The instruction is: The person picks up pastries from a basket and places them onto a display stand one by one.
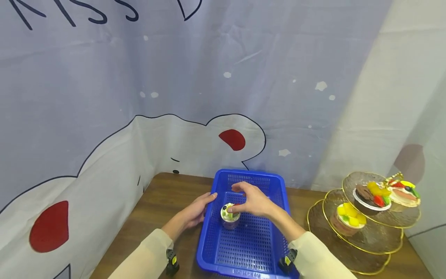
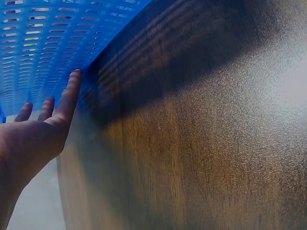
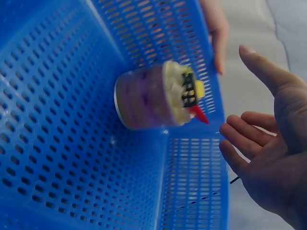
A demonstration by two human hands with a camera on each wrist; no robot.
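Observation:
A blue plastic basket (image 1: 244, 254) with slotted walls lies on the wooden table. Inside it, near the left wall, a dessert cup (image 1: 230, 223) stands upright, topped with white cream, fruit pieces and a red bit. My left hand (image 1: 196, 212) touches the basket's left side, its thumb at the rim. In the left wrist view, that hand's fingers (image 2: 73, 91) extend straight along the outer wall. Over the cup hovers my right hand (image 1: 257, 202), thumb and fingers spread apart. The right wrist view shows a gap between this hand and the cup's topping, with nothing held.
At the right stands a tiered glass stand (image 1: 374, 242) with gold rims. It bears a dark cup with fruit (image 1: 372, 195), a yellow fruit cup (image 1: 348, 219) and a fruit-topped dessert (image 1: 404, 197). A printed curtain (image 1: 296, 116) hangs behind the table (image 1: 139, 228).

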